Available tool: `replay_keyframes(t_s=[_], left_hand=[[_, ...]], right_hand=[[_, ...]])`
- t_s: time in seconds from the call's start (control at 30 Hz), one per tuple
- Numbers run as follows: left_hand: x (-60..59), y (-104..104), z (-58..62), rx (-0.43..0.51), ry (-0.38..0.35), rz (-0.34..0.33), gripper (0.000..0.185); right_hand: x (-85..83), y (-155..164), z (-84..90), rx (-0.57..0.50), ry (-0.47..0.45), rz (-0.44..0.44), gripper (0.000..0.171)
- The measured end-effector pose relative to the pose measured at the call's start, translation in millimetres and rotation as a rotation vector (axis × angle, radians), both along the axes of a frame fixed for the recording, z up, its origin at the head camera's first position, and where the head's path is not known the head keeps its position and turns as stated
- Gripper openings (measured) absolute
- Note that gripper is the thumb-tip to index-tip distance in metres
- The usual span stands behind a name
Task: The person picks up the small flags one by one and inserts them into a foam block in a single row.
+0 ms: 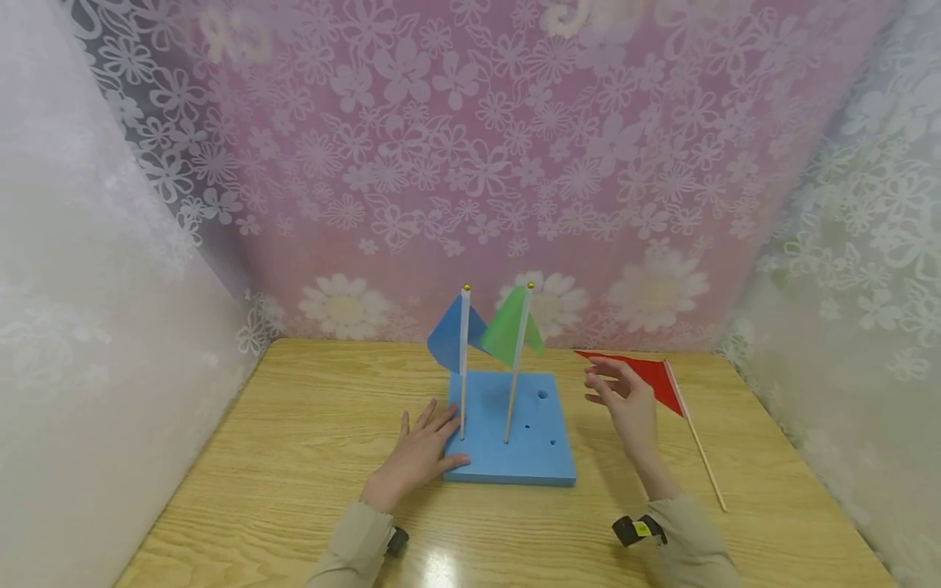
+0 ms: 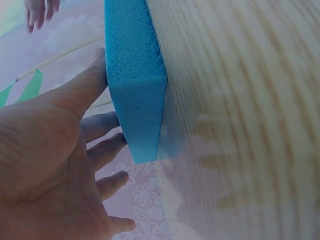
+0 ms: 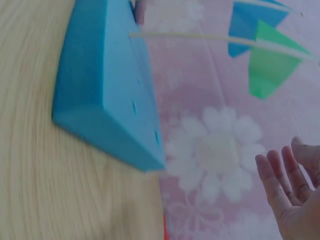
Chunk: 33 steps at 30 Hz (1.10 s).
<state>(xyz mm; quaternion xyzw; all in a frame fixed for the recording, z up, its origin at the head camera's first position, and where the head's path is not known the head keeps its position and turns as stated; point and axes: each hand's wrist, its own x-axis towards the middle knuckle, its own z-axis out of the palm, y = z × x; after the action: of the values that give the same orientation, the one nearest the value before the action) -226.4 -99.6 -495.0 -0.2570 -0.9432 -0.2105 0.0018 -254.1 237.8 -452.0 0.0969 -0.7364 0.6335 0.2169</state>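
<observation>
A blue foam block lies on the table, with a blue flag and a green flag standing upright in two of its holes. My left hand rests on the block's left edge with its fingers spread; in the left wrist view, the thumb and some fingers touch the foam block. Right of the block, my right hand is raised with nothing in it, its fingers loosely bent. Behind that hand a red flag lies on the table, partly hidden by the fingers.
Several small holes show in the right part of the block, one hole larger than the others. The red flag's stick stretches toward the table's front right. Flowered cloth hangs behind the wooden table and at both sides.
</observation>
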Motion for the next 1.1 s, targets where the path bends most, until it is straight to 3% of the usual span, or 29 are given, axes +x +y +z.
replay_keyframes(t_s=[0.1,0.27,0.4,0.67,0.83,1.1], left_hand=[[0.6,1,0.8,0.000,0.003,0.000,0.070],[0.8,0,1.4,0.003,0.005,-0.001,0.070],[0.6,0,0.8,0.001,0.006,0.000,0.070],[-0.2,0,-0.5,-0.002,0.003,0.000,0.070],[0.3,-1,-0.6,-0.003,0.001,-0.001,0.071],[0.4,0,0.1,0.004,0.001,-0.002,0.070]], right_hand=[[1.6,24,2.3,-0.045,0.017,-0.048,0.032],[6.5,66,2.0,-0.043,-0.041,-0.143,0.032],[11.6,97,-0.6,0.048,-0.110,-0.205,0.033],[14.0,150,-17.9,0.351,-0.184,-0.221,0.037],[16.7,168,-27.8,0.522,-0.322,-0.203,0.039],[13.3,183,-28.9,0.586,-0.595,-0.137,0.044]])
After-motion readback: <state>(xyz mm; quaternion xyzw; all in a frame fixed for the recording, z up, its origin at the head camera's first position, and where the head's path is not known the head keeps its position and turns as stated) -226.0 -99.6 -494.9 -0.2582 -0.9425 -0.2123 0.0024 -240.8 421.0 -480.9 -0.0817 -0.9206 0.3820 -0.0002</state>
